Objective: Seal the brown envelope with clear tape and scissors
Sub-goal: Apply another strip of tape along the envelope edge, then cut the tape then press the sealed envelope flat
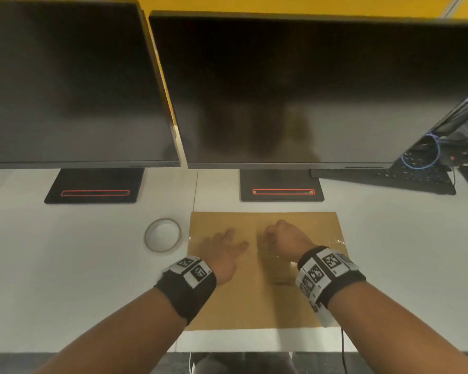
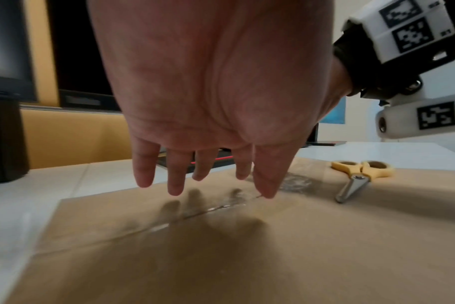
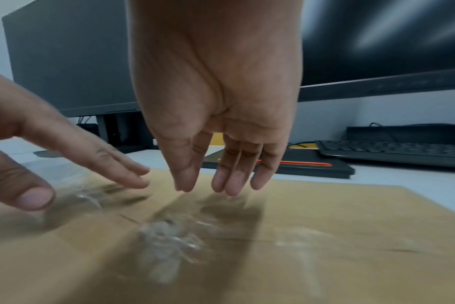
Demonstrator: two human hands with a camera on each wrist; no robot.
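A brown envelope (image 1: 265, 300) lies flat on the white desk (image 1: 65, 265), with shiny clear tape (image 2: 221, 207) stuck along its flap seam. My left hand (image 1: 222, 249) hovers just over the envelope's left part, fingers (image 2: 174, 174) straight and spread, holding nothing. My right hand (image 1: 278, 236) hangs over the middle, fingers (image 3: 231, 179) relaxed and pointing down, also holding nothing. Yellow-handled scissors (image 2: 358, 176) lie closed on the envelope to the right of my left hand; the head view hides them. A roll of clear tape (image 1: 162, 234) rests on the desk left of the envelope.
Two dark monitors (image 1: 295, 90) on black stands (image 1: 281, 186) rise close behind the envelope. A black keyboard (image 1: 389, 176) and blue cables (image 1: 422, 155) sit at the back right. The desk's front edge (image 1: 254, 350) runs just below the envelope.
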